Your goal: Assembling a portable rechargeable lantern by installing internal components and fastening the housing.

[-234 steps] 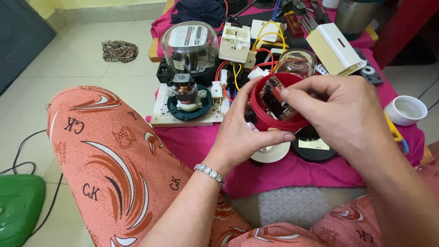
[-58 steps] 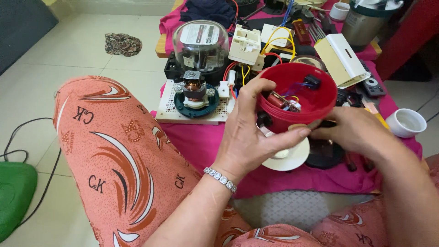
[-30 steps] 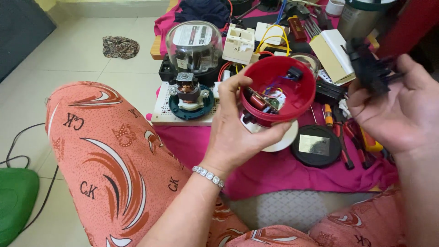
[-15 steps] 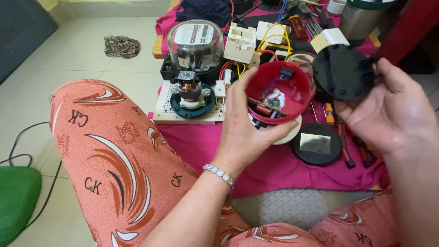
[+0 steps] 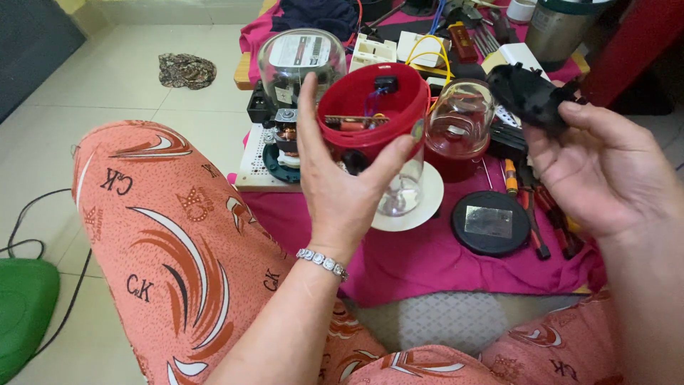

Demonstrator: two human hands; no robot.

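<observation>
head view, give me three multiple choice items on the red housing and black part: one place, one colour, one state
1. Where is the black disc with the square panel?
A. on the pink cloth
B. in the left hand
C. on the floor

2. What colour is the housing in the left hand?
A. green
B. red
C. white

3. How is the black part held?
A. lying on the cloth
B. pinched in the right hand's fingers
C. fitted to the housing

Answers: 1 A, it lies flat on the cloth; 2 B, its shell is red; 3 B, fingers grip it, apart from the housing.
</observation>
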